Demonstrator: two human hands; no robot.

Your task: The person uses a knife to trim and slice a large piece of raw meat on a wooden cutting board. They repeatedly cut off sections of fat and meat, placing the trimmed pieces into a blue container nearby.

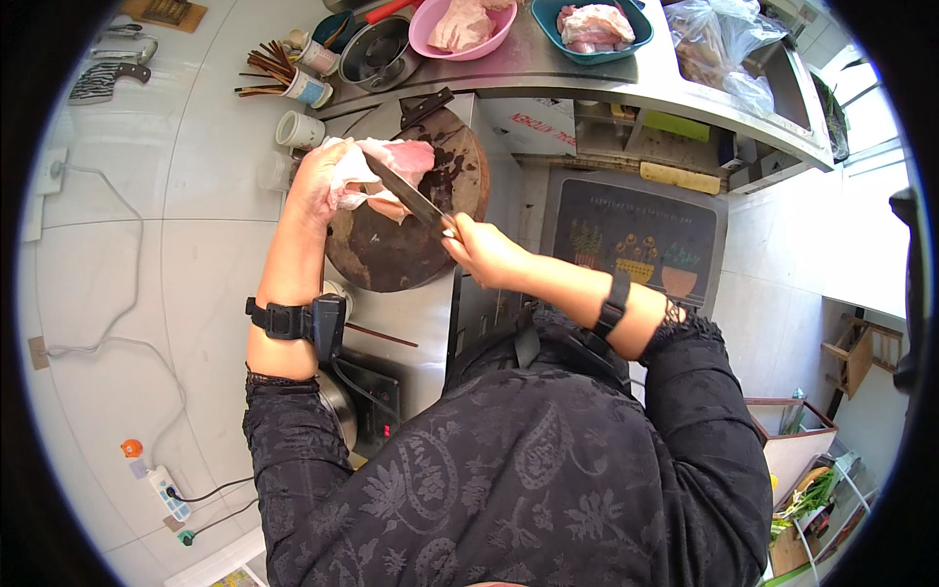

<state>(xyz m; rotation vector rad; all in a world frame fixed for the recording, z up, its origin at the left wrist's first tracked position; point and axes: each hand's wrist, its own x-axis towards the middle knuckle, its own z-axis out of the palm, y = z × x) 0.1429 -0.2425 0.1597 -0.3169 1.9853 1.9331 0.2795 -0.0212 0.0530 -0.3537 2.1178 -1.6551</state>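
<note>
My left hand point(319, 180) grips the skin side of a piece of raw meat point(400, 161) above the left part of a round wooden chopping block point(396, 257). In my right hand point(480, 249) is the handle of a kitchen knife point(407, 192); its blade slants up and left across the meat, touching it or just over it. A second knife with a dark riveted handle point(427, 108) lies at the far edge of the block. Beyond the block, a pink basin point(469, 53) and a teal basin point(587, 57) hold more raw meat.
A steel pot point(378, 55), cups with chopsticks point(308, 89) and a white jar point(299, 130) stand behind and left of the block. The sink point(788, 88) at far right holds plastic bags. An electric hob point(374, 396) with a pot is beside my left elbow.
</note>
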